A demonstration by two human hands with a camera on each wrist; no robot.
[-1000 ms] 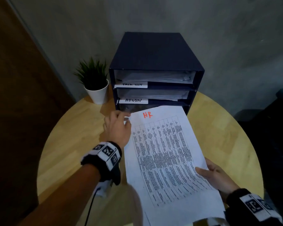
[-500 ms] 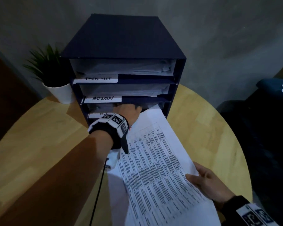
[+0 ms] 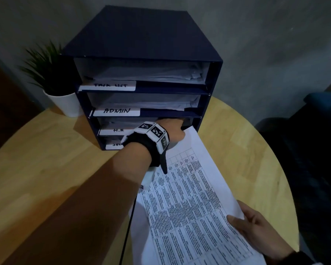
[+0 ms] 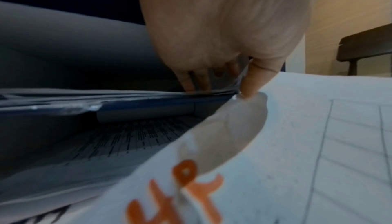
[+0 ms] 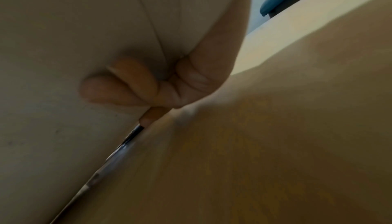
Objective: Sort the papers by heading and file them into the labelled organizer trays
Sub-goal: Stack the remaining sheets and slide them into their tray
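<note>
The left grip [image 3: 172, 131] is pinching the filed papers [image 4: 106, 93] inside the H.R tray [image 3: 113, 131] of the organizer [image 3: 141, 41]. The right grip [image 3: 260, 232] is clasping the HR sheet [image 3: 195, 203], thumb on top, its far corner lying at that tray's mouth.

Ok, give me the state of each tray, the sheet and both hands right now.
TASK LIST tray, holds papers.
ADMIN tray, holds papers.
H.R tray, holds papers; left hand inside.
Bottom tray, holds paper; label partly hidden.
Sheet, headed HR, far corner at the H.R tray's mouth, not filed.
Left hand, fingers on the H.R stack; grip unclear.
Right hand, pinches the sheet's near edge.
</note>
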